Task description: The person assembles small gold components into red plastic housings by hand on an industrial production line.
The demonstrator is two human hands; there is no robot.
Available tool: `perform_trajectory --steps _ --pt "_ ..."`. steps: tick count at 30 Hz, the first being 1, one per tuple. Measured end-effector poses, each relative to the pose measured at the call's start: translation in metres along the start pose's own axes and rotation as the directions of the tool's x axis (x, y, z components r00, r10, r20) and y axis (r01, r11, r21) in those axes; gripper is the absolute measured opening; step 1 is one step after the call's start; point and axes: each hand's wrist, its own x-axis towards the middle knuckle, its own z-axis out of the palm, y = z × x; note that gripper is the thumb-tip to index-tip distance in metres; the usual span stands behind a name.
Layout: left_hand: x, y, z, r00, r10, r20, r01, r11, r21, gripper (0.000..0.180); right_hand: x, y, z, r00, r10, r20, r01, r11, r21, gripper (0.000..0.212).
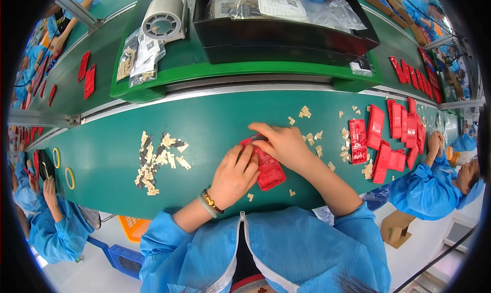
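Both of my hands are at a red plastic housing [271,176] that lies on the green work surface in front of me. My left hand [230,179], with bracelets at the wrist, presses its bent fingers onto the housing's left side. My right hand [284,145] grips the far end, thumb on the housing and index finger reaching over the edge. A dark strip [260,137] shows at that end, partly hidden by the fingers. To the left lies a heap of small cream and dark plastic pieces [153,162]. More cream pieces [310,138] are scattered on the right.
Several red housings [381,160] are piled at the right. Beyond the bench edge, a green raised shelf [225,71] carries a black bin [286,39] of bagged parts and a white fan [163,17]. Tape rings [70,178] lie far left. Co-workers in blue sit at both sides.
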Motion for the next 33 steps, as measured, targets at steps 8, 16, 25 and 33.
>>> perform_trajectory --steps 8,16,25,33 --pt "0.001 0.001 -0.002 1.0 -0.007 0.013 0.007 1.0 0.014 0.039 -0.009 0.007 0.0 0.981 -0.09 -0.171 0.107 0.99 0.092 0.024" --pt "0.018 -0.01 -0.026 0.976 -0.201 -0.082 0.165 0.932 -0.324 0.037 -0.005 0.003 -0.025 0.972 0.175 0.16 -0.228 0.87 0.437 0.013" --pt "0.009 -0.007 -0.011 0.997 -0.018 -0.07 0.009 0.992 -0.123 0.035 -0.013 0.006 -0.002 0.881 0.431 0.194 -0.459 0.685 0.566 0.008" --pt "0.006 -0.007 0.002 0.999 0.009 -0.048 -0.009 1.0 0.016 0.041 -0.001 0.013 0.005 0.856 0.45 0.254 -0.515 0.706 0.486 0.006"
